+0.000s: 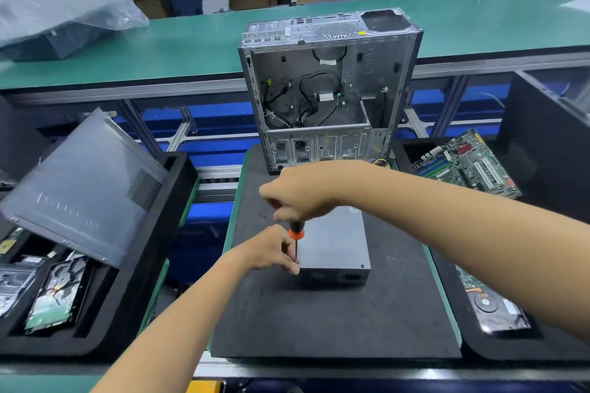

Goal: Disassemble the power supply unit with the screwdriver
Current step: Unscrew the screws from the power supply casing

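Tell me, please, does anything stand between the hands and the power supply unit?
Nothing visible does. The right hand holds the screwdriver upright at the power supply unit, and the left hand pinches its shaft at the unit's near-left corner.

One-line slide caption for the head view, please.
Right hand holds the screwdriver upright at the PSU corner; left hand pinches its shaft.

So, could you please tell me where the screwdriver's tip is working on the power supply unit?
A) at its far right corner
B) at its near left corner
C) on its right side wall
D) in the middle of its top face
B: the screwdriver stands upright with its shaft meeting the near left corner of the power supply unit, where the left hand pinches the shaft and the right hand grips the handle.
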`<state>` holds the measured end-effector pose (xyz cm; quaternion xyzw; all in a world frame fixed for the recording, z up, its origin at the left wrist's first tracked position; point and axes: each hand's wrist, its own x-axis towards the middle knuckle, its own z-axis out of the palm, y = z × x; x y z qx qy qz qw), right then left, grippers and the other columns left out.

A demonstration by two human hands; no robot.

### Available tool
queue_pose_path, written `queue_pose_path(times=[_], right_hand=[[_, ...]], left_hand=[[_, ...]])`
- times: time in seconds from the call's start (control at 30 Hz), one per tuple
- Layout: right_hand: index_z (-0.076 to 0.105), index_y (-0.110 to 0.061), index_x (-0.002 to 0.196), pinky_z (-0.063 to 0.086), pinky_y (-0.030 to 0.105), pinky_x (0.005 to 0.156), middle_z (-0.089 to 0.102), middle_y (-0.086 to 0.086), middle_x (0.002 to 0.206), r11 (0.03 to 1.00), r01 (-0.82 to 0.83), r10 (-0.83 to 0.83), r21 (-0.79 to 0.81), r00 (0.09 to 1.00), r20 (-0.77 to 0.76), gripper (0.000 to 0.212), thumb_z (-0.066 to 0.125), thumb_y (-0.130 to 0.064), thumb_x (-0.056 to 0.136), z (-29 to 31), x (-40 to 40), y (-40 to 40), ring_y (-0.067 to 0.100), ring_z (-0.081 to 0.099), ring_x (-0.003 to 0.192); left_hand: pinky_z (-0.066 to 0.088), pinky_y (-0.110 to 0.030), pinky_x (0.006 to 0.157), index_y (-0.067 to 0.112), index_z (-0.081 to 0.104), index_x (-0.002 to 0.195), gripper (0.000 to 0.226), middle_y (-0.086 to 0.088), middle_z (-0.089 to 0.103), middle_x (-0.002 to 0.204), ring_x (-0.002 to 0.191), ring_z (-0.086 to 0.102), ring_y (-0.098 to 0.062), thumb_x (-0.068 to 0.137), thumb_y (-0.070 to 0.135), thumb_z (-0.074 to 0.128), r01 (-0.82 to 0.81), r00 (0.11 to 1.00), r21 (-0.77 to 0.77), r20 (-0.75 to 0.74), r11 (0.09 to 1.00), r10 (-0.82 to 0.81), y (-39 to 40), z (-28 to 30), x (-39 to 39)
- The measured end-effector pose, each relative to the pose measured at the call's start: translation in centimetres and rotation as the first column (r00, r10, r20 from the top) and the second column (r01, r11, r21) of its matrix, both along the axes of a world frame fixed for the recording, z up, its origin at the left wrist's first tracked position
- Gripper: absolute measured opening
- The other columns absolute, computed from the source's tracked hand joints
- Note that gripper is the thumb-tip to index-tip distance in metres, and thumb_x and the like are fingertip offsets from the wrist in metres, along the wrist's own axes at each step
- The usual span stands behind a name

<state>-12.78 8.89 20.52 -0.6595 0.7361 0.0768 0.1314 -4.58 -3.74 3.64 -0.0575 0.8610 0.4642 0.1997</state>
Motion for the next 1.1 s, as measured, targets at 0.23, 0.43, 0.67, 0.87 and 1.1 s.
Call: queue_pose_path(times=[0.23, 0.43, 0.67, 0.87, 1.1], right_hand=[[0.056, -0.015, 0.099, 0.046, 0.03, 0.066, 0.062, -0.002, 0.088, 1.0, -0.011, 0.015, -0.014, 0.961, 0.277, 0.021, 0.068, -0.018, 0.082, 0.5, 0.2, 0.2, 0.014, 0.055, 0.078], [0.043, -0.016, 0.084, 0.05, 0.036, 0.058, 0.053, 0.003, 0.063, 0.996, 0.091, -0.09, 0.023, 0.996, -0.027, 0.03, 0.031, -0.034, 0.104, 0.2, 0.3, -0.5, 0.024, 0.069, 0.055], [0.048, -0.018, 0.096, 0.035, 0.023, 0.055, 0.054, -0.009, 0.081, 0.997, 0.045, -0.062, 0.063, 0.953, 0.297, 0.03, 0.068, -0.005, 0.077, 1.4, -0.3, 0.4, 0.008, 0.047, 0.068], [0.049, -0.012, 0.098, 0.041, 0.026, 0.041, 0.048, 0.002, 0.074, 0.989, 0.131, -0.12, 0.071, 0.983, -0.137, 0.012, 0.042, -0.021, 0.101, 0.5, 0.9, 0.1, 0.015, 0.056, 0.047], [0.045, -0.019, 0.095, 0.033, 0.025, 0.056, 0.054, -0.009, 0.079, 1.0, 0.031, -0.031, 0.003, 0.979, 0.203, 0.019, 0.062, -0.017, 0.087, 1.0, 0.0, 0.4, 0.013, 0.049, 0.073]], left_hand=[[0.051, -0.024, 0.067, 0.0, 0.066, 0.069, 0.018, 0.004, 0.069, 0.068, 0.067, 0.064, -0.008, 0.068, 0.01, 0.081, 0.021, 1.0, -0.027, -0.016, 0.999, -0.021, 0.0, 0.1, 0.2], [0.054, -0.031, 0.067, -0.01, 0.06, 0.072, 0.023, 0.004, 0.064, 0.061, 0.065, 0.063, -0.015, 0.07, 0.001, 0.08, 0.037, 0.999, -0.005, -0.012, 0.999, -0.037, 0.0, 0.2, 0.0], [0.048, -0.028, 0.062, -0.001, 0.063, 0.067, 0.024, -0.005, 0.065, 0.064, 0.062, 0.06, -0.013, 0.068, 0.011, 0.083, 0.04, 0.998, -0.015, -0.037, 0.999, -0.041, 0.0, -0.1, 0.2], [0.043, -0.013, 0.052, 0.011, 0.061, 0.062, 0.023, 0.008, 0.063, 0.057, 0.055, 0.058, -0.003, 0.069, 0.011, 0.083, 0.002, 1.0, 0.024, -0.002, 1.0, -0.002, 0.1, -0.1, 0.4], [0.043, -0.013, 0.054, 0.014, 0.062, 0.062, 0.022, 0.005, 0.064, 0.06, 0.057, 0.058, -0.004, 0.069, 0.015, 0.083, -0.006, 0.999, -0.062, -0.053, 0.998, 0.003, 0.3, 0.0, 0.8]])
